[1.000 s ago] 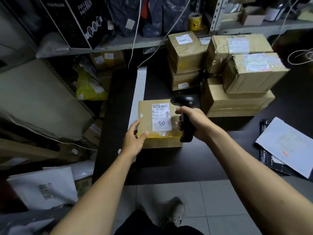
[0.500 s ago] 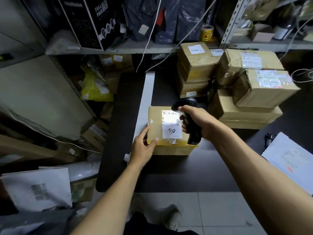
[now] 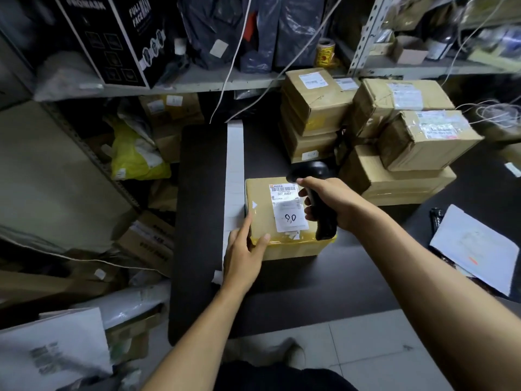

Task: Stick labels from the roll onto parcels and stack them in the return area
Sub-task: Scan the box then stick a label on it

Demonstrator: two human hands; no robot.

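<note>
- While the parcel [image 3: 265, 221] lies flat on the dark table [image 3: 203, 193], the left hand [image 3: 244, 256] rests at its near left corner; fingers run straight along the left side, thumb lies on the top face; nothing is clasped.
- Right hand [image 3: 331, 203] is wrapped round the handle of a black barcode scanner [image 3: 317, 198]; the scanner head sits above the far right part of the parcel top, just over the barcode end of the label; contact between scanner and parcel cannot be determined.
- White shipping label [image 3: 287, 208] is fixed to the parcel top; printed barcode at the far end, handwritten "9,0" at the near end; clear tape glints across the near edge.
- Long white strip of label backing [image 3: 234, 170] lies on the table, touching or just beside the parcel's left side, running away toward the shelf.
- Stacked cardboard parcels [image 3: 394, 142] stand at the far right of the table, several bearing labels; well apart from the parcel in hand.
- Yellow tape roll [image 3: 325, 53] stands on the metal shelf [image 3: 197, 83] above the stack; a black carton [image 3: 112, 38] marked "FULL FACE MASK" stands on the same shelf to the left.
- White sheet [image 3: 473, 249] lies over a dark bag at the table's right edge.
- Yellow plastic bag [image 3: 135, 156] sits below the shelf, left of the table.
</note>
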